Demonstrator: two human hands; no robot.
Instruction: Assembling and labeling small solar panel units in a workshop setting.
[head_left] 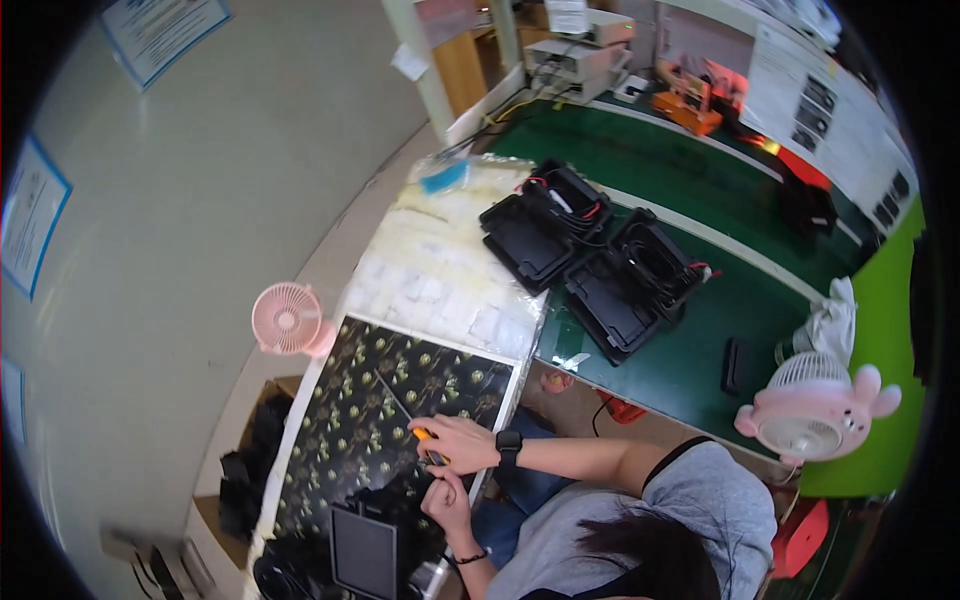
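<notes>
My right hand (458, 445), with a dark watch at the wrist, is closed around the orange and black handle of a screwdriver (394, 394). Its long thin shaft points away to the upper left over a dark, flower-patterned mat (345, 420). Just below, my left hand (448, 503), with a dark bracelet, has its fingers curled in close to the handle's end; whatever it may hold is hidden. Beside the left hand, toward the lower edge, stands a black device with a flat, framed rectangular panel (364, 552). Black parts (288, 568) lie next to it.
Two open black cases with coiled cables, one farther back (545, 225) and one nearer (630, 290), sit by the green table (690, 350). A small pink fan (288, 318) stands left; a pink animal-shaped fan (810, 410) stands right. A cardboard box (208, 515) holds black parts.
</notes>
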